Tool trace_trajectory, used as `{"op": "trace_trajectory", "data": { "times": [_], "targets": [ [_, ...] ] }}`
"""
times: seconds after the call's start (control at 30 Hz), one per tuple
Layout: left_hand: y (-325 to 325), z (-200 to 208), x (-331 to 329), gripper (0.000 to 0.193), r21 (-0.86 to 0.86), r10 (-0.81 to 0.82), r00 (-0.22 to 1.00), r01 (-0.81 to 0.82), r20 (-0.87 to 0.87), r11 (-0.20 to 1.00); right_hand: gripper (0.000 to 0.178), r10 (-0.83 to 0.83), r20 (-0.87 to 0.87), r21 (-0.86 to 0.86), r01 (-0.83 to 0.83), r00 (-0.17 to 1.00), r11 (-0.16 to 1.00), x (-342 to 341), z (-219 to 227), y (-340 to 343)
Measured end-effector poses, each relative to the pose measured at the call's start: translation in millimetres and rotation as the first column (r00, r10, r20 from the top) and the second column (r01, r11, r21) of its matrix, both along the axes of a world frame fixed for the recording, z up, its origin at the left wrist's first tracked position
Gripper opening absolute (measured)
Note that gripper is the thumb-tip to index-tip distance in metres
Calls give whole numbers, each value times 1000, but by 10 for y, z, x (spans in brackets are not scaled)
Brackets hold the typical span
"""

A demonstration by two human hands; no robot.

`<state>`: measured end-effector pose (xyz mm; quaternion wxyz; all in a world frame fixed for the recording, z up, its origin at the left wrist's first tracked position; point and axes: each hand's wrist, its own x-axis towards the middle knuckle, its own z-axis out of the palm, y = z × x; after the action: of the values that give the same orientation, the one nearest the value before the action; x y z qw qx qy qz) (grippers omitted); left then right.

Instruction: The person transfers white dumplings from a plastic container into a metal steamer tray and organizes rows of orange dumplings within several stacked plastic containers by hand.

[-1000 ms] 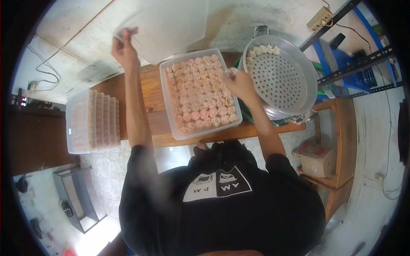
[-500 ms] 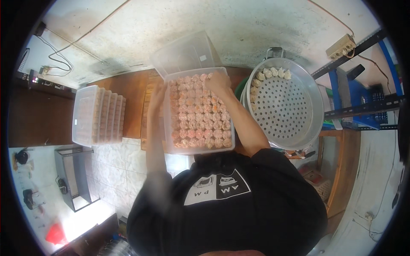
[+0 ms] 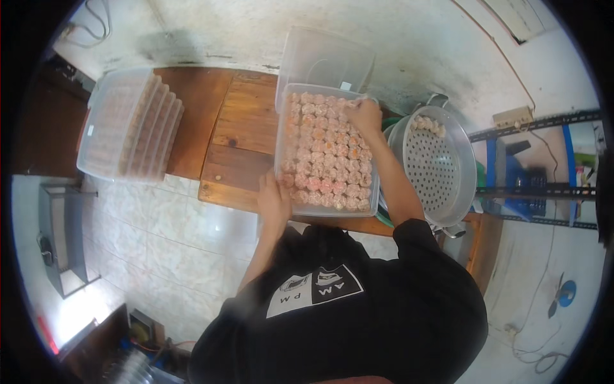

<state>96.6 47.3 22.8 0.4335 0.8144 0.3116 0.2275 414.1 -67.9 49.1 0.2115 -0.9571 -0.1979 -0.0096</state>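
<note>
A clear plastic container [image 3: 279, 144] filled with tight rows of pinkish open-topped dumplings [image 3: 323, 150] stands on the wooden table in front of me. My right hand [image 3: 364, 117] reaches to its far right corner, fingers bent down and closed around a dumpling, which they largely cover. At the near left corner, my left hand [image 3: 275, 196] grips the container's side, its fingers at the rim. To the right, a round metal steamer pan [image 3: 430, 169] with a perforated bottom carries several pale dumplings [image 3: 430, 125] along its far left side.
A clear lid [image 3: 323, 57] leans on the wall behind the container. Several filled containers [image 3: 131, 128] are stacked at the table's left end. Bare wooden table [image 3: 243, 121] shows between them. Black-framed shelving [image 3: 537, 192] with blue items stands far right.
My left hand has slid from the container's far left side down to its near left corner. My right hand stays at the far right corner. The whole view has shifted.
</note>
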Motion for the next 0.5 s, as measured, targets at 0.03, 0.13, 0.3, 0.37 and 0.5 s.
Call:
{"op": "trace_trajectory", "data": {
  "times": [0.03,0.13,0.3,0.37,0.5],
  "targets": [
    [13,26,-9,33,-25,11,1000,-11,-5,1000,50,-20,105,69,13,994,998,3,-15,-23],
    [-1,49,-42,35,-45,5,1000,-6,-15,999,43,-176,-18,461,164,984,872,-43,7,-126],
    [39,-139,-73,34,-9,-2,1000,2,4,1000,16,354,-543,796,332,762,506,-516,319,4],
    [47,-156,-29,34,26,-12,1000,12,4,1000,13,495,16,554,-419,869,719,-1053,248,-31],
    [-8,-191,6,33,5,21,998,-21,52,1000,19,615,35,222,-606,788,764,-1501,802,-719]
  ]
}}
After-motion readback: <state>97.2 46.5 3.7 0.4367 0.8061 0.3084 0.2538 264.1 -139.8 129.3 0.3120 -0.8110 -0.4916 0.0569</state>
